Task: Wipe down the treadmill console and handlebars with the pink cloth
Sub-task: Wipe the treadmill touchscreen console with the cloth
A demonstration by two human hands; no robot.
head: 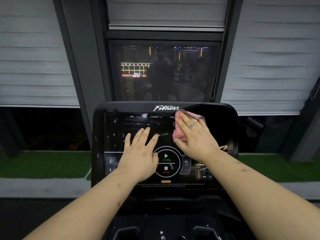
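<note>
The right hand (194,134) covers most of the pink cloth (180,135), which hides the end of a label starting "HEAR" at 1 o'clock on the console (222,118). At 4 o'clock the right forearm hides part of the keypad (204,174). The fine print (173,185) at 6 o'clock is too small to read.

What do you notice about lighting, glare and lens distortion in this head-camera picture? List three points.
Head view: dim overall; the glossy console shows glare streaks beside the right hand pressing the pink cloth; the dark window mirrors coloured lights; the wide-angle lens bows and tilts the blinds.
</note>
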